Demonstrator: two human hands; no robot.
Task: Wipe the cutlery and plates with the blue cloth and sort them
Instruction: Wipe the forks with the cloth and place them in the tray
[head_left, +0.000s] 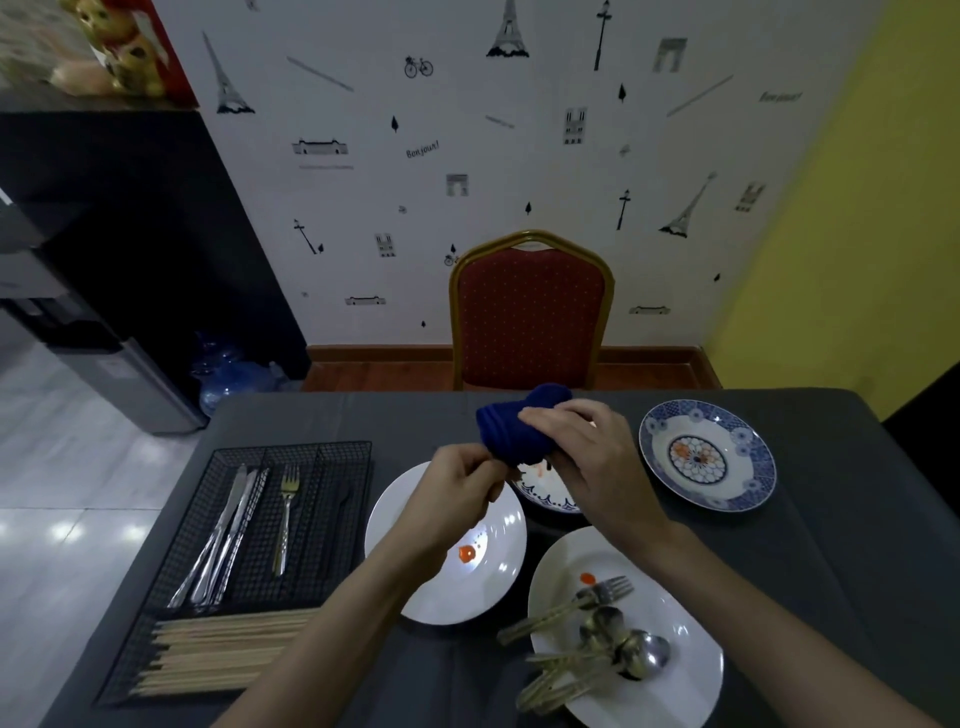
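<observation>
My right hand (587, 457) grips the bunched blue cloth (511, 428) above the table's middle. My left hand (465, 491) pinches something at the cloth's lower edge; the piece itself is hidden by the cloth and fingers. Beneath the hands lies a small plate with a blue scalloped edge (545, 496). A white plate with a red smear (447, 551) sits at centre. Another white plate (670, 644) at the front right carries a fork (597, 597) and several spoons (628, 649), plus a red spot. A blue patterned plate (709, 457) sits far right.
A black wire cutlery tray (260, 545) at the left holds knives (228, 535), a fork (285, 519) and a row of wooden chopsticks (223, 649). A red chair (530, 317) stands behind the grey-clothed table (831, 571). A dark cabinet and water bottles are at the left.
</observation>
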